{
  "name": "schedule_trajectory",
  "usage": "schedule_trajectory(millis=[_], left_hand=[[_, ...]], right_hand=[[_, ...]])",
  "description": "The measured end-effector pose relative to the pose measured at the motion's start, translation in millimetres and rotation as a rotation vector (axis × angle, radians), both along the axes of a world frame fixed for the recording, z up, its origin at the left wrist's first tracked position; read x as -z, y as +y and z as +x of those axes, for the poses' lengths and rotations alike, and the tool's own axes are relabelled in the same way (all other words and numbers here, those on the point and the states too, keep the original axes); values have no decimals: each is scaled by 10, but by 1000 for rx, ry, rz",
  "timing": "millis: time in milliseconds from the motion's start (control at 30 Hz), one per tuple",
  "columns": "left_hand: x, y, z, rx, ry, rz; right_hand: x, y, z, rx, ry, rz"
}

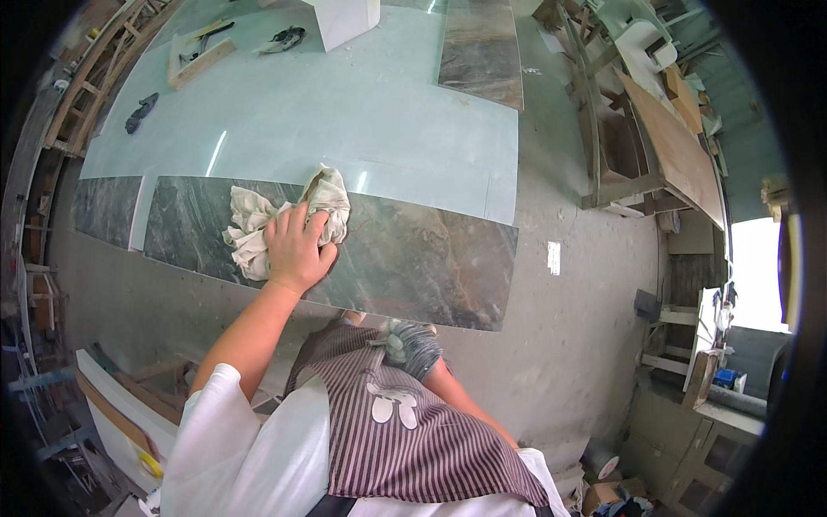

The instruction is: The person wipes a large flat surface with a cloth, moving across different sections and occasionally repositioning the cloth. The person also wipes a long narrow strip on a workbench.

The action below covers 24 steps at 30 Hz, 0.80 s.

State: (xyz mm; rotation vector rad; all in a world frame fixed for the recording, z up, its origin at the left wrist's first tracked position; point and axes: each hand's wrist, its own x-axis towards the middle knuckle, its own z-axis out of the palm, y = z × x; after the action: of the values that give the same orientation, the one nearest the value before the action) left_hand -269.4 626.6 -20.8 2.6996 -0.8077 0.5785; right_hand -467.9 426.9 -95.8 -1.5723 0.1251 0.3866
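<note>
My bare left hand (297, 252) presses a crumpled off-white cloth (327, 205) onto a dark marble-patterned panel (422, 258). Its fingers are closed over the cloth, and loose folds spread to both sides of the hand. The panel has brown and grey veins and lies along the near edge of a pale blue-green table (413, 155). My right hand (409, 346), in a grey work glove, is held low in front of my striped apron, just off the panel's near edge. Its fingers look curled; whatever they may hold is not discernible.
Another marble-patterned piece (108, 207) lies at the left, beyond a narrow pale strip. A larger marble panel (482, 52) rests at the far right of the table. Dark gloves (142, 112) and a wooden frame piece (202, 65) lie at the far left. Wooden racks (620, 146) stand rightward.
</note>
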Motion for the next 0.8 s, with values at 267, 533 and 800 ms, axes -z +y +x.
schedule_trajectory(millis=[267,533,800], left_hand=[[-44,-18,-10,-23,-21,-2],[23,4,-16,-30,-31,24],[24,-13,-5,-26,-36,38]], right_hand=[[-253,-92,11,-90,-139,-295],[30,-365,-208,-76,-123,-310],[70,-504,-261,10,-370,-91]])
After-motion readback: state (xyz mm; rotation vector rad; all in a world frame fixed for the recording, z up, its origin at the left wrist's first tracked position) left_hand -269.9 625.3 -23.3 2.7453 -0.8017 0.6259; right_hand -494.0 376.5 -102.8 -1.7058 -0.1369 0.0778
